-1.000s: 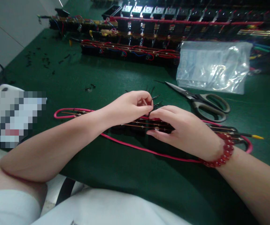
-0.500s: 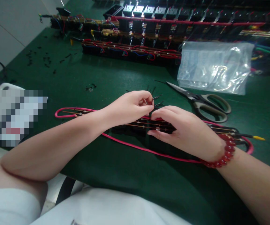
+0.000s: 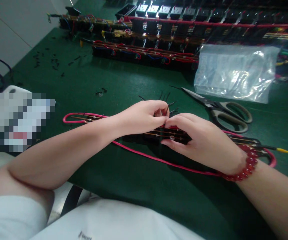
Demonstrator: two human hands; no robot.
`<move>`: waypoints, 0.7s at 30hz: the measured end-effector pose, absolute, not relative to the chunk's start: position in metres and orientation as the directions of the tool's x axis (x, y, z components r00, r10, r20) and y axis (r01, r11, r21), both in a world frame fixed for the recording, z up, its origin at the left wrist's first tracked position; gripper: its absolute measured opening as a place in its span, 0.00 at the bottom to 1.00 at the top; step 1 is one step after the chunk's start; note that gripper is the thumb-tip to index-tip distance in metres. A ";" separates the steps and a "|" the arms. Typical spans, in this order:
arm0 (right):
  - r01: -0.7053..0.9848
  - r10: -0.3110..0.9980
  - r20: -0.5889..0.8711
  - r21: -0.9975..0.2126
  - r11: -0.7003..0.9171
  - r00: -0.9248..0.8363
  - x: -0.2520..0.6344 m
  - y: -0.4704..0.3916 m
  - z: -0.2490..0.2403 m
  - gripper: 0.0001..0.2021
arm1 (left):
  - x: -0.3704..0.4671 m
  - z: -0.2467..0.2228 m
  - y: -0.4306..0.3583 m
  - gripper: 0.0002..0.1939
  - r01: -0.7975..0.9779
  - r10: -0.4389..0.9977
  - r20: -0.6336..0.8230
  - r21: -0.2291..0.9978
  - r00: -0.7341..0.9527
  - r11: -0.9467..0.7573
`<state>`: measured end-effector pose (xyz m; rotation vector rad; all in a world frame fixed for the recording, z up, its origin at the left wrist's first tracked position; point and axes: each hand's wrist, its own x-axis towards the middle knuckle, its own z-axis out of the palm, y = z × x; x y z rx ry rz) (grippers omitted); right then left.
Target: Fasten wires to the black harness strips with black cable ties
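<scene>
In front of me on the green table (image 3: 133,173) lies a long black power strip (image 3: 156,133), its inside with copper bars facing up. A thick red cable (image 3: 144,154) loops around it. My left hand (image 3: 150,113) is closed in a pinch on a thin black cable tie (image 3: 168,106) at the strip's far edge. My right hand (image 3: 194,133), with a beaded bracelet at the wrist, grips the strip, thumb on the near side and fingers by the red cable. Several black tie ends stick up behind the hands. The fingertips partly hide the tie.
Scissors (image 3: 216,108) lie behind my right hand, beside a clear plastic bag (image 3: 236,71). More wired strips (image 3: 144,55) line the back. Black scraps (image 3: 55,63) are scattered at the far left. A white object (image 3: 6,110), partly blurred out, lies at the left.
The whole view has shifted slightly, so things appear a little further right. Both hands stay close together at the strip, and the left fingers have moved slightly closer to the right fingertips.
</scene>
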<state>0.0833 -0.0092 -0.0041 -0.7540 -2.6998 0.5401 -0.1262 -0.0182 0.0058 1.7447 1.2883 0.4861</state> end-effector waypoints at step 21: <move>0.441 0.545 0.137 -0.442 0.781 -0.827 0.082 -0.010 0.001 0.08 | -0.126 0.008 -0.018 0.04 0.580 0.904 -0.207 0.813 0.373 -0.053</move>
